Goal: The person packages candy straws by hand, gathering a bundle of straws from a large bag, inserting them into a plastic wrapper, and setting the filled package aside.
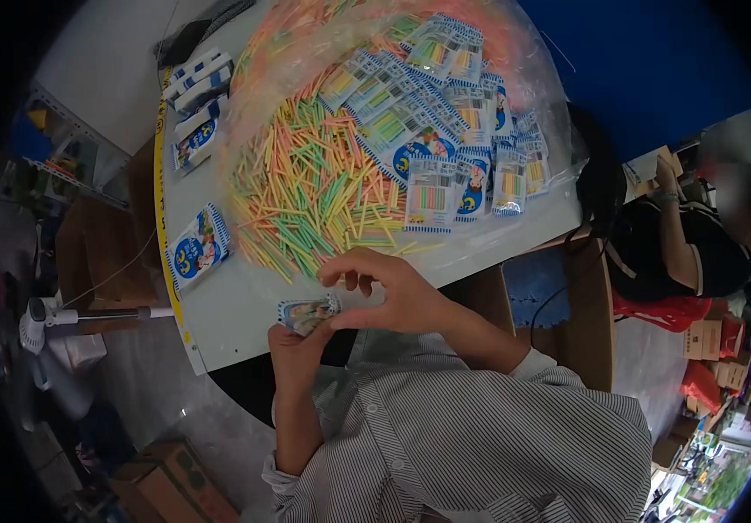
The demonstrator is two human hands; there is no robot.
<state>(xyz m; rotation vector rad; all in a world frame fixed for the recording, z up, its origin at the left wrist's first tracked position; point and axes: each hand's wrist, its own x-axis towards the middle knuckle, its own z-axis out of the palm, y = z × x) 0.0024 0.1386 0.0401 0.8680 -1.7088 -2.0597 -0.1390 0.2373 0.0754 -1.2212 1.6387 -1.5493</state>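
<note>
Two hands share one printed packet [305,312] at the tabletop [236,327] edge: left hand [292,347] grips beneath, right hand [393,295] pinches its side.

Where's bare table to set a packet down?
Bare tabletop at the near-left corner, between the loose packet and the held packet. There's a thin strip below the filled packets, on the right. Crowded: the stick heap and filled packets fill mid-table.

The packet [308,314] is small and flat, with a blue-and-white scalloped border and a cartoon print. It sits nearly level in the lower middle of the frame, pinched from below by my left hand [292,344], my right hand [386,295] touching its right end.
</note>
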